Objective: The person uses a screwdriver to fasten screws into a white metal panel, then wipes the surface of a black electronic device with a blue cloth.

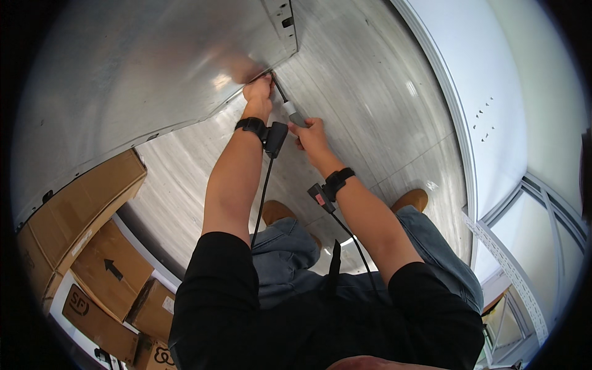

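Note:
My right hand [313, 137] is closed round the grey handle of a screwdriver [296, 116]. A pale collar sits at the front of the handle, and a dark shaft runs up and left from it. The shaft's tip ends at the lower edge of a large metal panel [154, 68], right beside my left hand [259, 90]. My left hand is closed at that edge, its fingertips pinched near the tip. What they hold, if anything, is hidden. Both wrists carry black straps with small devices and cables.
Cardboard boxes [114, 265] are stacked at the lower left. Several small screws [484, 117] lie scattered on a white surface [456, 68] at the right. A white perforated frame [509, 265] stands at the lower right. My shoes [410, 200] rest on the grey wood-look floor [370, 80].

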Motion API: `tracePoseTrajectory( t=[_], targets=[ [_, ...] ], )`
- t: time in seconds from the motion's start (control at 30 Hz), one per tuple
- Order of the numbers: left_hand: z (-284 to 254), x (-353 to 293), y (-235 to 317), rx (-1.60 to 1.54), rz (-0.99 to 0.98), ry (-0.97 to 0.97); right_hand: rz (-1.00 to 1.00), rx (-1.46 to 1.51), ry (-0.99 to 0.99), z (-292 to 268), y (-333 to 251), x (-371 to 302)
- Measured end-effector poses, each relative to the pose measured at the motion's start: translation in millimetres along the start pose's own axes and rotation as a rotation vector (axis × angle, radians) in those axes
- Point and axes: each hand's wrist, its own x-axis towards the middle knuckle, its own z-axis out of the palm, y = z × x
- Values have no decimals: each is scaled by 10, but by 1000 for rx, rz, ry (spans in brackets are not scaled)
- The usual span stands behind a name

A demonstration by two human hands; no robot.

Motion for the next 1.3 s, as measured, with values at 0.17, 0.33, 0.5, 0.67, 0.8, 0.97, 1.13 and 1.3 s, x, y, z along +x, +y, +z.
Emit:
tracePoseTrajectory(
  t=[0.17, 0.33, 0.5, 0.67, 0.8, 0.97, 1.13, 1.3],
  targets=[
    [30, -68, 44, 1, -9, 40, 60, 69, -94, -84, 117, 127],
    [30, -17, 9, -27, -1, 19, -31, 23, 45, 40, 223, 99],
    [25, -34, 27, -22, 0, 26, 93, 150, -91, -89, 222, 159],
    [13, 11, 3, -42, 1, 21, 18, 39, -30, 17, 112, 53],
    [17, -22, 32, -5, 3, 26, 133, 159, -134, -93, 74, 98],
    [16, -46, 55, -24, -13, 38, 92, 139, -82, -32, 70, 66],
    [25, -69, 74, -18, -24, 41, 88, 65, -15, -44, 26, 61],
    [-8, -6, 36, -21, -14, 40, 144, 212, -136, -140, 103, 108]
  ],
)
